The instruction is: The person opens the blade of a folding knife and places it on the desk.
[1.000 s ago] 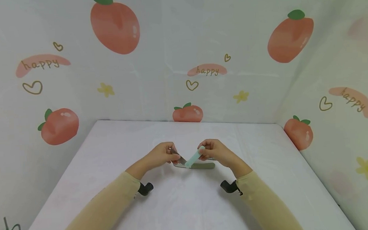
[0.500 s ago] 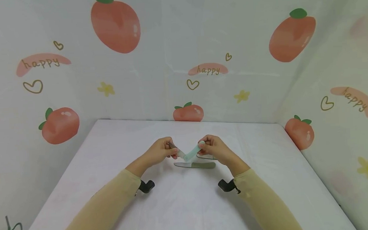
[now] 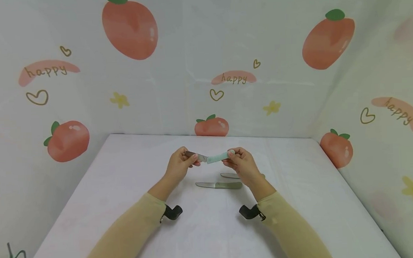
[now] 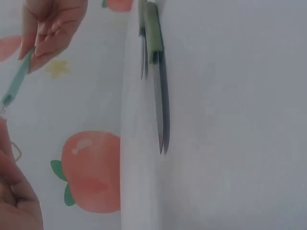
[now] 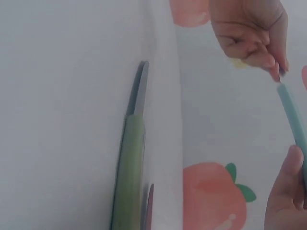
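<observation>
Between both hands, lifted over the table, is a folding knife with a mint-green handle (image 3: pixel 217 158), its blade swung out nearly in line with the handle. My left hand (image 3: pixel 180 164) pinches the blade (image 3: pixel 201 158) between thumb and fingers. At the far end of the handle, my right hand (image 3: pixel 242 163) grips it with the thumb on top. Below them lies an olive-green folding knife (image 3: pixel 229 185), unfolded, blade pointing left. Just behind it is a second unfolded knife (image 3: pixel 228 175), its handle mostly covered by the right hand in the head view.
A white cloth covers the table (image 3: pixel 132 162). Behind and at the sides hangs a curtain (image 3: pixel 178 99) printed with fruit and the word "happy". Black wrist cameras (image 3: pixel 249 211) sit below both wrists.
Both hands have risen and moved farther from the body. The mint-green knife has gone from a V-shaped bend to nearly straight. The olive-green knives on the table stay put.
</observation>
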Tool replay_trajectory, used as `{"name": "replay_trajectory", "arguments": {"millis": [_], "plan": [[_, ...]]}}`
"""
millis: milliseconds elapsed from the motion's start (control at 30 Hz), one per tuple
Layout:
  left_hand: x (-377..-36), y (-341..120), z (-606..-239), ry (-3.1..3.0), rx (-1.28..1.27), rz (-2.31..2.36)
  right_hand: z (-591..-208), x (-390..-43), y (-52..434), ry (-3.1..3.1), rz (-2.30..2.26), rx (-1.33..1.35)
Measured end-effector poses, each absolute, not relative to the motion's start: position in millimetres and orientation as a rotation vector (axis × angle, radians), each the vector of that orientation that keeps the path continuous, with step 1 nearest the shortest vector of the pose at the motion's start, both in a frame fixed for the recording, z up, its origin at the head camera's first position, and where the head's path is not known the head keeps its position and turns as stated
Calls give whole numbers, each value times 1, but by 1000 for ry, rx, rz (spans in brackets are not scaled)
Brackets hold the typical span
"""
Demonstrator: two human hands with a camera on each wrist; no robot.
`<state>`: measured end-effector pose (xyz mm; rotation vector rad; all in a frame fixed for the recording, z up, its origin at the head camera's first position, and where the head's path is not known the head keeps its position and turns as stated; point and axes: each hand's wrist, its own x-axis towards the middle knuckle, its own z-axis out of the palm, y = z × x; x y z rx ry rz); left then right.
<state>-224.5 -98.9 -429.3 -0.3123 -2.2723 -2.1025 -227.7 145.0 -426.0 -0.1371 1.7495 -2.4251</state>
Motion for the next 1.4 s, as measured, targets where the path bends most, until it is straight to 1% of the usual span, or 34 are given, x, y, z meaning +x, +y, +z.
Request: {"name": "replay_trajectory", "arguments": {"millis": [233,400,600,700,833,1033,1400], "plan": [[-229,-88,-434,-2005,-130,-2235,-423,-228,128,1563,-2636,47],[-230,-82,-433,-1902,-29,-2306,-421,-229,120,1490,-2707,120],[-232,-92,-433,-1987,41,-2370,-422,-230,126,1607,-2605,56],[-233,-105,-435,-2131,27,-2356,-423,-230,132,1791,-2455,-31],[-234,-123,-433,-2370,-53,-2227,-426,-232,140,1985,-2253,-114],[-233,-139,-432,-2606,-172,-2028,-427,-234,145,2059,-2068,-134],[-230,-156,-442,-2800,-218,-1904,-429,-241,149,2178,-1673,-193]]}}
